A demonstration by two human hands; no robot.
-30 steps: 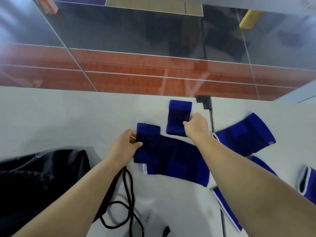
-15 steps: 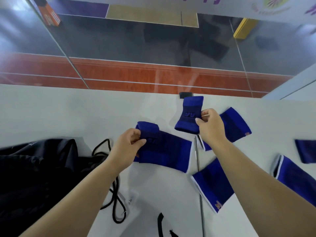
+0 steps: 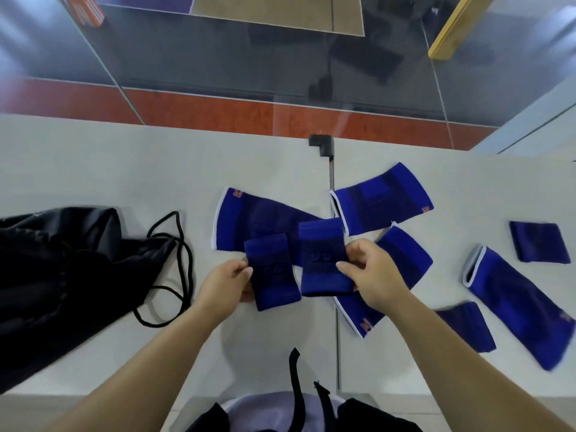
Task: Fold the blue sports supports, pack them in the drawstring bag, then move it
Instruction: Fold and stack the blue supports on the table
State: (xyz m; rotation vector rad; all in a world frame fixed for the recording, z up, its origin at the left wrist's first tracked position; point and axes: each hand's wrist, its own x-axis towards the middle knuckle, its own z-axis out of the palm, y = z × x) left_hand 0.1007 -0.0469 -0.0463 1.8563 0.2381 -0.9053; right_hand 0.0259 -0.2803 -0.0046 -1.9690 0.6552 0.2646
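The left hand point(image 3: 229, 280) pinches the left edge of a small blue band point(image 3: 271, 272), thumb on top and fingers under, so its grip is closed on that band. The right hand point(image 3: 372, 277) holds a second band point(image 3: 322, 260) by its right edge the same way, grip closed. The two bands hang side by side, just apart, above the white surface point(image 3: 124, 169) (whether their near ends touch it is unclear). Behind them lies a long sleeve point(image 3: 249, 219) with white trim; more blue supports point(image 3: 381, 202) are spread across the right half. The black bag point(image 3: 56, 263) sits slumped at the left, its cord point(image 3: 177, 244) looped toward the hands. A dark clip point(image 3: 322, 145) sits at the far edge.
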